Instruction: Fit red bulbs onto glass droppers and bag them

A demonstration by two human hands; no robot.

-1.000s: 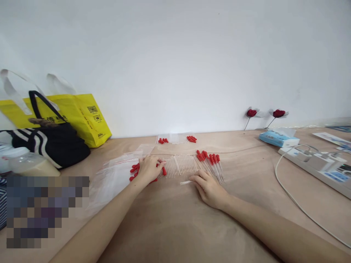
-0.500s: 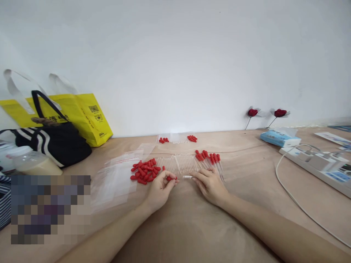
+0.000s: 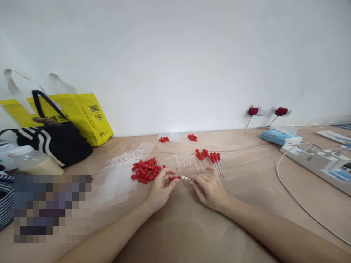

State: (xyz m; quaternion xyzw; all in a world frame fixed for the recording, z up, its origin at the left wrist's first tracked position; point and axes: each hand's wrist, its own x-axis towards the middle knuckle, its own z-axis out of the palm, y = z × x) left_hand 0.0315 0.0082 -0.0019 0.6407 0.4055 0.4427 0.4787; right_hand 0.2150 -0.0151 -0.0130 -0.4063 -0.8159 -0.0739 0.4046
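Note:
Between thumb and fingers, my left hand [image 3: 162, 188] pinches a red rubber bulb [image 3: 175, 178], its open end facing right. A clear glass dropper tube [image 3: 186, 178] is pinched in my right hand [image 3: 210, 188], its end pointing left at the bulb. The two ends are very close; whether they touch I cannot tell. Beyond my hands lies a row of bare glass tubes [image 3: 178, 163]. Left of it is a heap of loose red bulbs [image 3: 145, 171]. On the right, several droppers with red bulbs fitted [image 3: 215, 157] lie side by side.
Clear zip bags [image 3: 117, 179] are spread at the left. A filled bag [image 3: 178, 137] lies by the wall. Yellow [image 3: 95, 120] and black [image 3: 68, 146] bags and a jar [image 3: 38, 162] stand left. Right are a tissue pack [image 3: 281, 137], power strip [image 3: 326, 168] and white cable [image 3: 285, 190].
My hands have drawn the bulb and glass tube closer together. The bulb now points more to the right, and the gap between the two has shrunk.

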